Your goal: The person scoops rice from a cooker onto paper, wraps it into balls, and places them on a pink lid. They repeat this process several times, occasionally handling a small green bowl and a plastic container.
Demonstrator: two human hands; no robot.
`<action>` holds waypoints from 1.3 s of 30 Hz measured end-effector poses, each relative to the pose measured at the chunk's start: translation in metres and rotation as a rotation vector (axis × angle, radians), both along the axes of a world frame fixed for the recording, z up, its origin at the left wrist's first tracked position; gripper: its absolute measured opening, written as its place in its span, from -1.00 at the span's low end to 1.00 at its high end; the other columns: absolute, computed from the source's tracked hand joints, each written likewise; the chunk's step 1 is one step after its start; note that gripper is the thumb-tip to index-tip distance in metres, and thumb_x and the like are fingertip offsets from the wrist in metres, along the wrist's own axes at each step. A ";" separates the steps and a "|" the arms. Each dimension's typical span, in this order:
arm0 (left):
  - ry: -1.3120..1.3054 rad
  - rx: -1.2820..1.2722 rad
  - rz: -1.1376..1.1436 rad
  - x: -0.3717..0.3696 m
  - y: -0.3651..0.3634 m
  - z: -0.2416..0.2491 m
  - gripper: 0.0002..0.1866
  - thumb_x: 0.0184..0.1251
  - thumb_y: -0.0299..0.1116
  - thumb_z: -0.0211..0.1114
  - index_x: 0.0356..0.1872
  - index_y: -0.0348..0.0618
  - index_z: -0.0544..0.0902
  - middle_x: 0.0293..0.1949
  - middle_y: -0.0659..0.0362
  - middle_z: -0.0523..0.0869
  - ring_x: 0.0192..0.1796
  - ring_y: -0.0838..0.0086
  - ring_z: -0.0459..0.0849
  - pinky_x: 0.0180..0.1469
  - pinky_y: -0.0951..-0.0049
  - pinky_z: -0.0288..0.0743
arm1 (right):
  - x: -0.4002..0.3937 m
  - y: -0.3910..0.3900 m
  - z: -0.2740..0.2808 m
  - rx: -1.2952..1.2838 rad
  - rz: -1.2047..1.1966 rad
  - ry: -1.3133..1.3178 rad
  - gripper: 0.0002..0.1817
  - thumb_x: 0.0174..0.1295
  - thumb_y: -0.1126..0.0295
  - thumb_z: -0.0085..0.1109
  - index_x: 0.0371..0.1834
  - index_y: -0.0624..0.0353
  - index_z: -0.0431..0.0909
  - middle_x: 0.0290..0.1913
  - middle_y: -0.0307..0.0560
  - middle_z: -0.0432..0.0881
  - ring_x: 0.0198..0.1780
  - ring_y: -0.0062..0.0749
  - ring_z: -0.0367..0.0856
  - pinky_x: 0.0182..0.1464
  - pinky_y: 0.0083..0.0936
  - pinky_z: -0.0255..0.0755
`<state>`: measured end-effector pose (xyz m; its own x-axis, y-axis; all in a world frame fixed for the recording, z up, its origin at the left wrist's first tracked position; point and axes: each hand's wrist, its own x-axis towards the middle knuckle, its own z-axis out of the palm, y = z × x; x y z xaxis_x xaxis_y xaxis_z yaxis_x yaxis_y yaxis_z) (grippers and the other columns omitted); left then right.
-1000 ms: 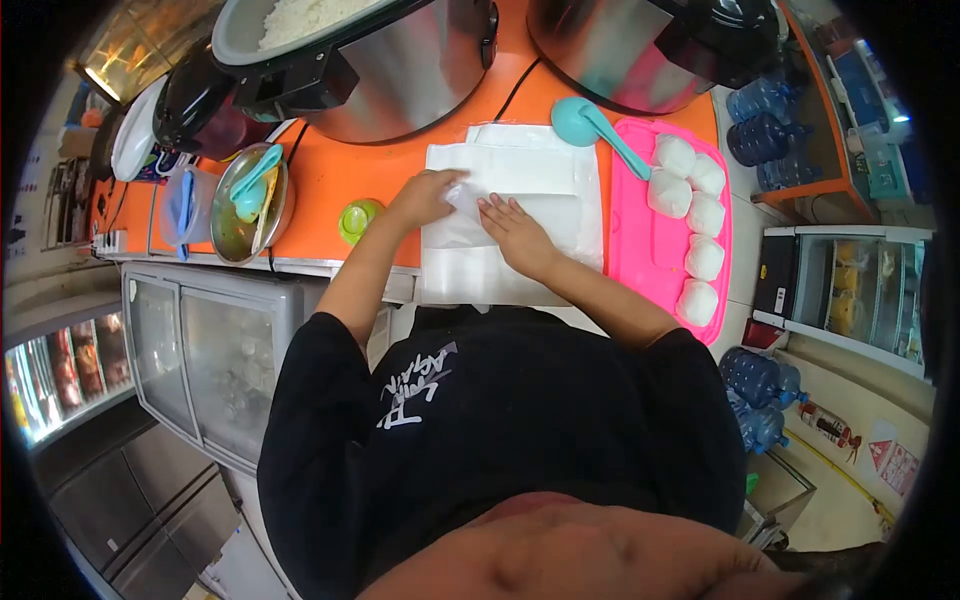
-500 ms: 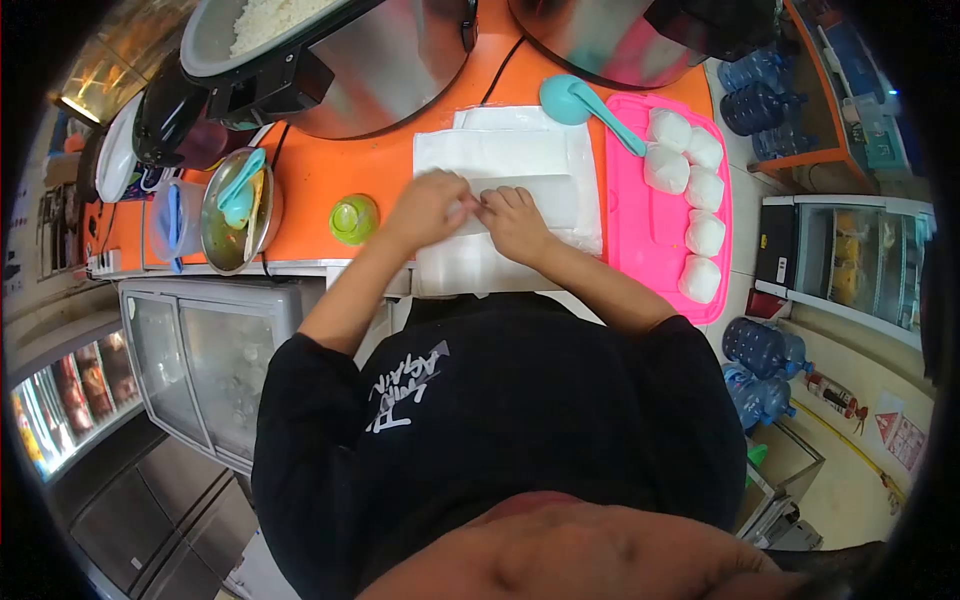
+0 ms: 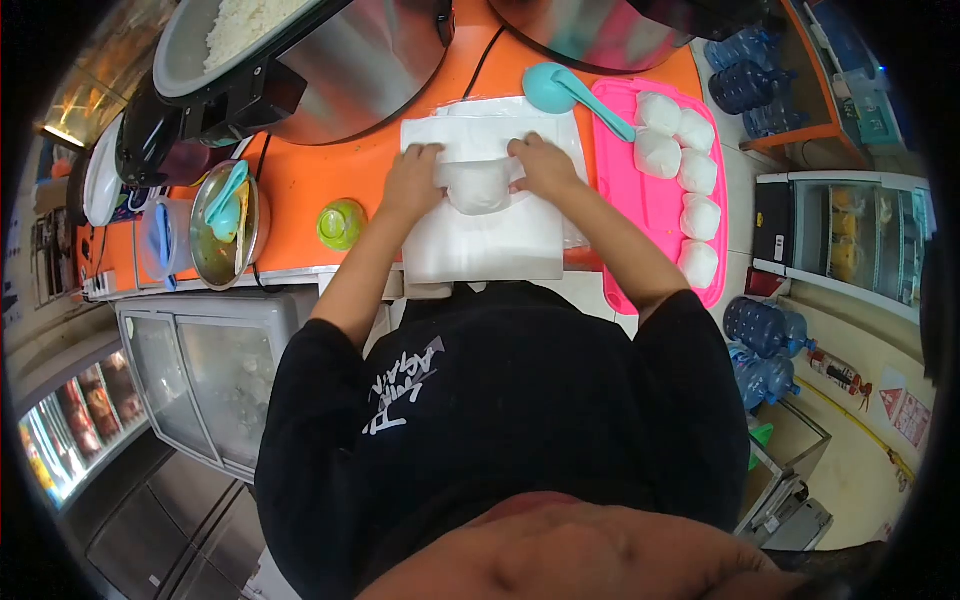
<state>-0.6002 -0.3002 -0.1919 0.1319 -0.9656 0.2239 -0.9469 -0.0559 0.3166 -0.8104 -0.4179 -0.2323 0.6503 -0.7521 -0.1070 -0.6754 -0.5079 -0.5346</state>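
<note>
A white paper-wrapped parcel (image 3: 478,190) lies on a stack of white paper sheets (image 3: 485,245); its middle bulges and its ends stretch out sideways. My left hand (image 3: 416,180) closes on the left end of the parcel's paper. On the opposite end, my right hand (image 3: 543,166) has its fingers bent round the paper. What the parcel contains is hidden. Beyond the right hand, a teal rice scoop (image 3: 552,90) rests with its handle over the edge of a pink tray (image 3: 655,215), which carries several rounded white parcels (image 3: 700,217).
A large rice cooker (image 3: 360,80) with white rice (image 3: 245,30) stands at the back left, another steel cooker (image 3: 590,30) beside it. On the orange counter (image 3: 300,190) are a green container (image 3: 342,224), a metal bowl (image 3: 230,250) with utensils and a clear tub (image 3: 165,240).
My hands were together over a flat paper roll; they have moved apart to its two ends. The paper now shows a rounded bulge in the middle. The camera view has shifted slightly.
</note>
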 end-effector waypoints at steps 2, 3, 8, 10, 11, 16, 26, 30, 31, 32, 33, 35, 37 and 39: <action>-0.059 0.245 -0.115 0.006 -0.015 0.008 -0.82 -0.02 -0.38 0.26 -0.34 -0.11 0.56 -0.29 0.13 0.61 -0.16 0.21 0.57 -0.14 0.28 0.47 | 0.000 -0.003 -0.018 -0.075 0.143 -0.107 -0.89 0.04 0.41 0.09 -0.35 0.12 0.49 -0.34 0.00 0.51 -0.32 -0.09 0.53 -0.27 -0.29 0.40; -0.114 0.488 -0.227 0.008 -0.019 0.012 -0.82 -0.02 -0.38 0.24 -0.32 -0.10 0.55 -0.29 0.14 0.60 -0.16 0.20 0.55 -0.15 0.26 0.46 | -0.001 0.004 -0.022 -0.160 0.177 -0.073 -0.90 0.03 0.40 0.07 -0.37 0.11 0.48 -0.37 -0.02 0.47 -0.35 -0.10 0.52 -0.30 -0.27 0.40; -0.006 0.136 -0.051 -0.028 0.028 -0.023 -0.84 0.01 -0.40 0.18 -0.33 -0.14 0.56 -0.29 0.16 0.59 -0.19 0.21 0.54 -0.19 0.24 0.44 | -0.008 0.074 -0.030 -0.446 0.035 -0.117 -0.78 -0.02 0.49 -0.02 -0.26 0.14 0.49 -0.38 -0.04 0.43 -0.32 -0.15 0.47 -0.32 -0.25 0.38; -0.037 0.010 0.013 -0.037 0.041 -0.022 -0.85 0.02 -0.41 0.17 -0.34 -0.15 0.56 -0.30 0.17 0.59 -0.20 0.22 0.53 -0.22 0.25 0.44 | -0.004 0.088 -0.033 -0.395 -0.055 -0.082 -0.70 -0.03 0.46 0.01 -0.16 0.20 0.47 -0.33 -0.02 0.43 -0.26 -0.14 0.45 -0.25 -0.25 0.36; -0.048 -0.039 -0.048 -0.036 0.047 -0.023 -0.84 0.03 -0.40 0.16 -0.33 -0.16 0.56 -0.30 0.17 0.58 -0.19 0.23 0.54 -0.22 0.25 0.44 | -0.003 0.095 -0.032 -0.344 -0.141 -0.048 -0.61 -0.04 0.43 0.03 -0.06 0.26 0.45 -0.28 0.00 0.43 -0.21 -0.12 0.44 -0.19 -0.24 0.35; -0.151 0.329 -0.129 -0.004 -0.003 0.005 -0.79 0.05 -0.36 0.15 -0.24 -0.12 0.53 -0.27 0.10 0.59 -0.15 0.22 0.54 -0.20 0.24 0.44 | 0.008 0.113 0.031 -0.175 -0.208 -0.046 -0.43 0.00 0.25 0.15 0.06 0.38 0.35 -0.15 0.12 0.43 -0.10 -0.06 0.40 -0.05 -0.30 0.31; 1.253 0.533 -0.546 -0.025 -0.013 0.051 -0.63 -0.19 -0.53 0.40 -0.47 -0.10 0.32 -0.43 0.23 0.51 -0.38 0.46 0.45 -0.32 0.49 0.36 | -0.001 0.098 0.078 1.539 -0.359 -1.217 -0.26 0.06 -0.17 0.03 0.14 0.20 0.26 0.06 -0.02 0.42 0.06 -0.14 0.43 0.11 -0.22 0.30; 0.956 0.106 -0.569 -0.067 -0.007 0.050 -0.75 -0.14 -0.52 0.41 -0.49 -0.13 0.45 -0.16 0.16 0.48 -0.11 0.49 0.47 -0.21 0.53 0.44 | -0.019 0.116 0.080 1.795 -0.514 -1.623 -0.28 0.05 -0.26 -0.03 0.17 0.00 0.28 0.07 -0.05 0.43 0.11 -0.15 0.40 0.16 0.01 0.21; 1.003 0.239 -0.498 -0.078 -0.003 0.055 -0.76 -0.09 -0.46 0.38 -0.36 -0.13 0.53 -0.01 0.07 0.43 0.07 0.35 0.42 -0.04 0.40 0.42 | -0.029 0.117 0.074 1.902 -0.589 -1.685 -0.52 0.21 -0.07 -0.16 0.11 -0.09 0.36 0.06 -0.13 0.44 0.07 -0.21 0.42 0.12 0.05 0.25; 1.004 0.249 -0.534 -0.086 -0.001 0.054 -0.76 -0.09 -0.46 0.38 -0.36 -0.13 0.53 -0.01 0.07 0.43 0.07 0.35 0.42 -0.04 0.40 0.42 | -0.040 0.118 0.071 1.868 -0.601 -1.718 -0.52 0.21 -0.07 -0.16 0.11 -0.09 0.36 0.06 -0.13 0.44 0.07 -0.21 0.42 0.12 0.05 0.25; 0.784 0.168 -0.598 -0.091 0.002 0.051 -0.76 -0.06 -0.43 0.35 -0.32 -0.14 0.54 0.01 0.04 0.42 0.08 0.26 0.41 0.02 0.33 0.38 | -0.048 0.118 0.068 1.710 -0.734 -1.641 -0.42 0.13 -0.17 -0.10 0.12 -0.07 0.34 0.04 -0.08 0.46 0.08 -0.18 0.42 0.15 0.08 0.18; 0.573 0.117 -0.670 -0.096 0.016 0.066 -0.75 0.02 -0.36 0.29 -0.24 -0.13 0.55 -0.01 -0.02 0.46 0.04 0.09 0.44 0.10 0.26 0.30 | -0.068 0.113 0.080 1.415 -0.936 -1.451 -0.33 0.06 -0.22 0.00 0.10 0.03 0.34 -0.01 -0.05 0.49 0.09 -0.12 0.42 0.17 0.02 0.19; 0.403 0.308 -0.741 -0.070 0.034 0.073 -0.78 0.02 -0.39 0.26 -0.25 -0.12 0.55 -0.15 0.03 0.56 -0.04 0.19 0.51 0.02 0.35 0.35 | -0.100 0.098 0.086 0.960 -0.703 -1.320 -0.34 0.05 -0.11 0.13 0.06 0.19 0.34 -0.03 -0.01 0.50 -0.01 -0.13 0.48 0.05 -0.09 0.32; 0.143 0.874 -0.709 -0.028 0.054 0.082 -0.78 0.01 -0.34 0.23 -0.25 -0.06 0.59 -0.26 0.04 0.61 -0.09 0.22 0.55 -0.06 0.35 0.39 | -0.130 0.076 0.114 0.356 -0.913 -0.644 -0.35 0.03 0.03 0.23 0.02 0.34 0.32 -0.03 0.05 0.49 -0.09 -0.16 0.53 -0.03 -0.18 0.38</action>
<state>-0.6279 -0.2466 -0.1104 -0.5367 -0.6512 -0.5366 -0.8113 0.2235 0.5402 -0.9404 -0.3417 -0.1185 -0.1041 -0.9618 -0.2533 -0.2646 0.2723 -0.9251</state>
